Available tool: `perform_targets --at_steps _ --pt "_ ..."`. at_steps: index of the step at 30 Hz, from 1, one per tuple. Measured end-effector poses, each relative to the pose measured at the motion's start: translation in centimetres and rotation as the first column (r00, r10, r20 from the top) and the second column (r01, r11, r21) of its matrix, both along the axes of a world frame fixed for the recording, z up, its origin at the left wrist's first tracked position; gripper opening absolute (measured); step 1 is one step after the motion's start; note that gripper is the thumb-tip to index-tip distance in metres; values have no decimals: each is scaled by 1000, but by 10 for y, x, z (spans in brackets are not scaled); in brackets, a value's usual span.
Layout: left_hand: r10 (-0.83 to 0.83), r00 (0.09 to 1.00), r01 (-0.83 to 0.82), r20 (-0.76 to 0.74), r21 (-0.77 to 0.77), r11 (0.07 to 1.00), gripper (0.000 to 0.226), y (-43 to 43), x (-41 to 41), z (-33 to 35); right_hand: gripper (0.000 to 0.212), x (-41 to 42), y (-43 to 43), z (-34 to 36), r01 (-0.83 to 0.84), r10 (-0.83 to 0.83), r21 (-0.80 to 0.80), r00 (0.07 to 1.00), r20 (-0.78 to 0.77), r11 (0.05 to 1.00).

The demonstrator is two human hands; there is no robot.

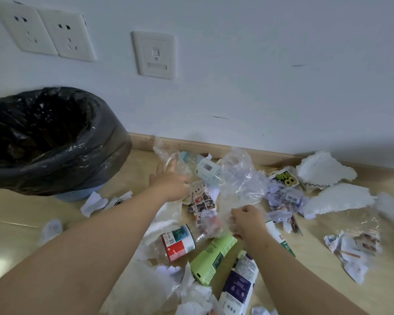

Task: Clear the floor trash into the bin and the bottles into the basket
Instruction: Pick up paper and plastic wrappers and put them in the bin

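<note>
1. The right grip (pixel 248 221) is closed. Its fingers are curled and pinch the lower edge of a crumpled clear plastic sheet (pixel 241 178), which stands up out of the litter toward the wall.
2. The left grip (pixel 171 183) is spread wide, fingers straight, reaching into a crushed clear bottle (pixel 182 159) near the baseboard (pixel 214 149). Glare on the plastic makes it hard to say whether the fingertips actually touch it.
3. Just right of that bottle lies a white bottle with a barcode label (pixel 208 170), partly behind the held sheet.
4. Under and between the forearms, on the wooden floor (pixel 21 214), lie a red-and-teal labelled bottle (pixel 179 243), a green carton (pixel 214 255) and a purple-and-white carton (pixel 239 283). They lie close together among crumpled white tissue (pixel 146 285).
5. To the right, two white foam pieces (pixel 323 169) lie close to the baseboard, with a yellow-green packet (pixel 284 177) beside them. Torn printed paper (pixel 350 248) lies nearer the camera.
6. The bin (pixel 96 123), lined with a black bag, stands on the floor to the left of the pile, close to the wall, with its mouth open.
7. Two white wall sockets (pixel 46 35) sit on the wall above the bin.
</note>
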State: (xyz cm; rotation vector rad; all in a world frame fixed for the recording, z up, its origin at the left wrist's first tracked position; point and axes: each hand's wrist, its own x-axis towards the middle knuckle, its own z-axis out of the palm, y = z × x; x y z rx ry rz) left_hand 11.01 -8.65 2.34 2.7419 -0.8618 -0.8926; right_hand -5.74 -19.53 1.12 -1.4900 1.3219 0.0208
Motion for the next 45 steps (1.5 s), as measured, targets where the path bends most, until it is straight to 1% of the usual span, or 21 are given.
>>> perform_targets --at_steps 4,6,8,10,12,13,15,16,18,20,23,26,29,32,33,35,37,38,41,43,45 --pt "32 997 -23 -69 123 992 58 -1 2 -14 20 3 1 6 -61 60 -44 998 -14 997" --pt "125 988 -129 -89 -33 991 53 0 -1 -11 20 2 1 7 -88 87 -54 996 -24 995" --pt "230 969 -245 -87 -280 928 41 1 -5 2 21 2 1 10 -100 97 -71 995 -38 992" --pt "381 922 -361 -70 -506 783 29 2 -5 24 20 4 1 16 -108 104 -110 994 -45 988" --pt "557 818 -487 -143 -687 539 16 1 0 47 15 8 1 27 -125 121 -174 992 -29 977" --pt "614 746 -566 -259 -731 381 16 -2 5 60 12 10 2 33 -129 131 -194 991 -3 973" --pt "589 578 -727 -565 -684 57 21 -9 16 91 12 18 4 45 -109 129 -208 988 82 972" --pt "526 506 -788 -683 -615 -40 23 -12 18 108 14 22 6 51 -79 109 -205 985 137 976" --pt "401 431 -860 -809 -502 -89 25 -13 19 137 16 31 12 65 4 43 -180 966 257 984" --pt "297 390 -897 -871 -432 -90 31 -10 13 157 16 39 19 77 52 17 -204 947 321 978" --pt "184 255 -941 -949 -287 -178 32 3 0 182 21 42 30 104 90 22 -233 898 440 968" --pt "153 102 -959 -983 -138 -249 27 18 -12 194 22 39 37 135 110 -24 -108 802 597 988" --pt "143 73 -940 -987 -116 -322 29 25 -26 195 18 40 47 164 99 -92 26 741 665 995" --pt "344 205 -922 -916 -299 -246 22 35 -36 183 16 42 58 192 109 -139 88 701 700 990" --pt "422 263 -904 -868 -374 -207 37 39 -34 177 16 41 61 201 113 -160 113 681 714 987" --pt "534 416 -862 -736 -507 -27 53 50 -29 174 14 36 67 217 116 -205 171 648 734 978" --pt "554 532 -818 -640 -558 141 45 56 -26 181 12 31 70 229 105 -198 171 644 739 980" --pt "493 568 -809 -659 -558 186 41 60 -28 186 12 29 69 232 93 -184 164 650 737 982" --pt "171 636 -767 -753 -591 251 23 67 -40 206 16 27 60 239 63 -130 118 668 733 991" --pt "87 685 -706 -724 -629 324 16 63 -46 214 18 27 55 238 59 -100 83 706 701 995" --pt "5 691 -673 -723 -639 372 17 55 -48 214 17 27 53 234 35 -106 117 724 681 992"
